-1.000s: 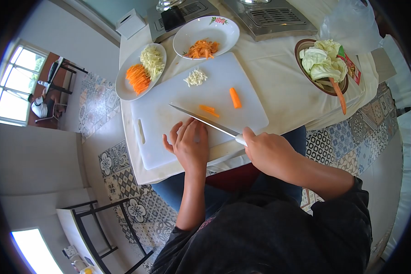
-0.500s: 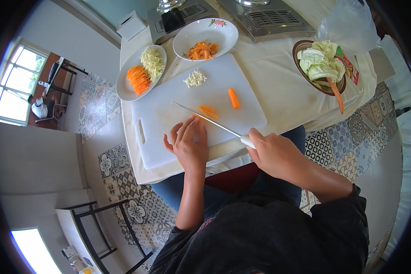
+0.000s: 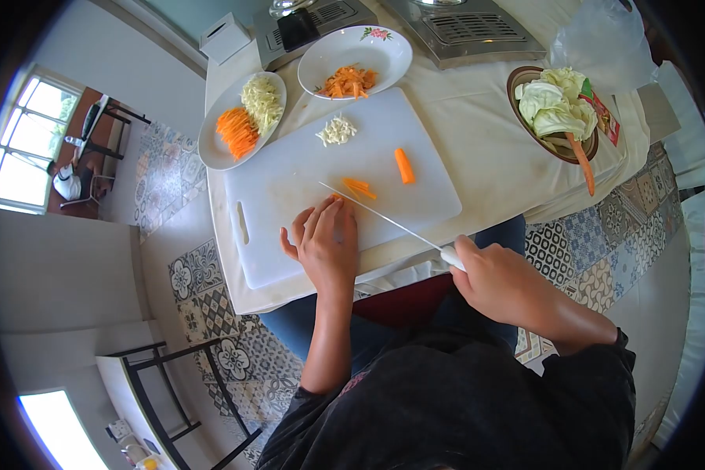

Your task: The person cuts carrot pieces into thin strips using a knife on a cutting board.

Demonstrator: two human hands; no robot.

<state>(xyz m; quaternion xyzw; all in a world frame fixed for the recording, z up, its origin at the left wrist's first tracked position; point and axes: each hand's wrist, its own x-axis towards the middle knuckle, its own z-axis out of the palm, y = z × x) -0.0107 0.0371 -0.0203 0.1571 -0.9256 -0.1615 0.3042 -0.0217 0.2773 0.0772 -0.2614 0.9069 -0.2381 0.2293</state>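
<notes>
My right hand (image 3: 493, 278) is closed round the white handle of a kitchen knife (image 3: 392, 221). The blade slants up and left over the white cutting board (image 3: 290, 188), its edge beside my left fingertips. My left hand (image 3: 327, 243) presses down on the board with bent fingers, holding a piece of carrot (image 3: 336, 197) that mostly hides beneath them. Just beyond the blade lie thin carrot strips (image 3: 359, 188). A thicker carrot chunk (image 3: 404, 166) rests farther right, and a small heap of chopped white pieces (image 3: 337, 131) sits near the board's far side.
Behind the board stand an oval plate (image 3: 211, 153) of shredded carrot and cabbage and a flowered plate (image 3: 395, 59) with carrot shreds. At right, a brown bowl (image 3: 515, 82) holds cabbage and a carrot. Two stoves (image 3: 470, 35) stand at the back. A person (image 3: 69, 184) sits far left.
My right hand has drawn the knife back toward me and to the right, so its tip now lies nearer my left fingers. The left hand stays nearly in place on the carrot.
</notes>
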